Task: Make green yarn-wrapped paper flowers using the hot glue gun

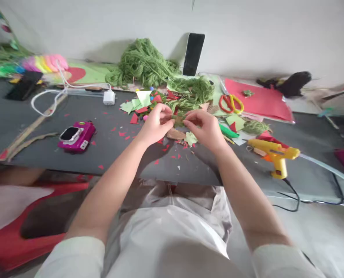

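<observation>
My left hand (157, 124) and my right hand (204, 127) meet over the dark table (44, 143), fingers pinched together on a small craft piece (178, 120) wrapped in green yarn. Both hands are closed on it, and most of the piece is hidden by my fingers. A brown cardboard scrap (175, 134) lies just under my hands. A loose heap of green yarn (190, 92) sits right behind them, with cut paper bits in green and red (138, 106) to its left.
A yellow glue gun (273, 153) with a black cord lies at the right. Red-and-yellow scissors (231, 103) rest on red paper (260, 101). A phone (193, 54) leans on the wall beside a big yarn bundle (141, 61). A pink device (77, 136) and white charger (109, 97) lie left.
</observation>
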